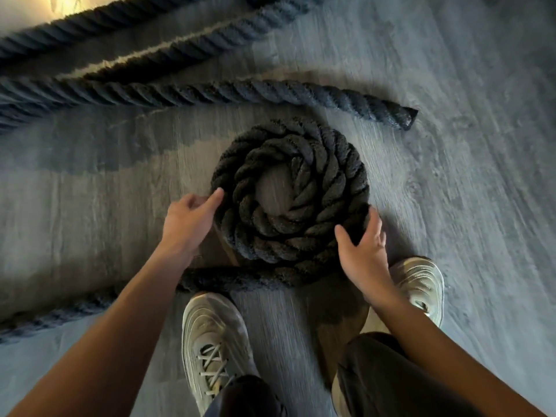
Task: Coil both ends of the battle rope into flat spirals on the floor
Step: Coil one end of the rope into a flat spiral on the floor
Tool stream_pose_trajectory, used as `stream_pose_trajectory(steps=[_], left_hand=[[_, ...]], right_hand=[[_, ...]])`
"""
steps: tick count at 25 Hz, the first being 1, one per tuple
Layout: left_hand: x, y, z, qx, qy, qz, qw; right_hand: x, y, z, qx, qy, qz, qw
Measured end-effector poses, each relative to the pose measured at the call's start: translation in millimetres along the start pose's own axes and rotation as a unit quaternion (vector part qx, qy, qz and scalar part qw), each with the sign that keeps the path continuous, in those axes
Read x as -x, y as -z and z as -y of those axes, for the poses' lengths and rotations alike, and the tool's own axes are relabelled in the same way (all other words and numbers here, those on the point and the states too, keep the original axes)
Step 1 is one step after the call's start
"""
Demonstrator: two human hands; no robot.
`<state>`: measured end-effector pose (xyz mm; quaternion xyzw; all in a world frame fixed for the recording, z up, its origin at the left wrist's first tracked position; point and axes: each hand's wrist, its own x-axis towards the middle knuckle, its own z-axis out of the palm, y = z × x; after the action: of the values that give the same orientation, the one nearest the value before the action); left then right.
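A person's left hand (pixel 188 218) and right hand (pixel 362 249), fingers apart and seemingly only touching, flank a spiral (pixel 290 191) of battle rope (pixel 210 93) on the floor (pixel 451 206); pressing inward evenly should keep turns flat and snug.

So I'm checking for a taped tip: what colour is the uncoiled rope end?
Black, like the whole rope; the free end lies straight on the floor in the head view.

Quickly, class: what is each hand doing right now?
Left hand: open, fingers touching the coiled dark rope spiral.
Right hand: open, resting against the spiral's edge.
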<state>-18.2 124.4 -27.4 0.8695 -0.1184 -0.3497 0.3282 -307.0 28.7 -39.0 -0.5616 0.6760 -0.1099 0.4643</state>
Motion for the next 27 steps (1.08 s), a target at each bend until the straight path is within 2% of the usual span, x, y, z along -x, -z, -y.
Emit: stream_pose_trajectory(steps=[3,5,8,10,14,16,19,21,24,27], left_hand=[[-5,-8,-7,-0.026,-0.04,-0.043,0.998],[-7,-12,-5,0.027,-0.047,-0.028,0.998],[-8,-4,-5,0.112,-0.017,0.058,0.992],[-3,1,-5,0.118,0.031,0.112,0.986],[21,-7,17,0.099,0.104,0.197,0.97],[26,-9,24,0.097,0.114,0.172,0.974],[15,-7,12,0.04,0.072,0.033,0.996],[8,-7,3,0.048,0.063,-0.005,0.997],[3,-11,-3,0.075,0.042,-0.007,0.996],[-2,-1,-8,0.124,0.08,0.076,0.986]], right_hand=[[-2,3,2,0.032,-0.006,0.048,0.998],[-16,9,9,0.084,0.014,0.059,0.995],[-49,17,29,0.103,0.046,0.077,0.991],[-76,23,45,0.081,0.073,0.079,0.991],[-99,33,62,0.086,0.088,-0.01,0.992],[-85,27,50,0.079,0.064,-0.027,0.994],[-40,15,17,0.045,0.042,-0.004,0.998],[-9,8,1,0.03,0.032,0.022,0.999],[7,7,-2,0.056,0.026,0.074,0.995],[-16,21,12,0.142,0.057,0.102,0.983]])
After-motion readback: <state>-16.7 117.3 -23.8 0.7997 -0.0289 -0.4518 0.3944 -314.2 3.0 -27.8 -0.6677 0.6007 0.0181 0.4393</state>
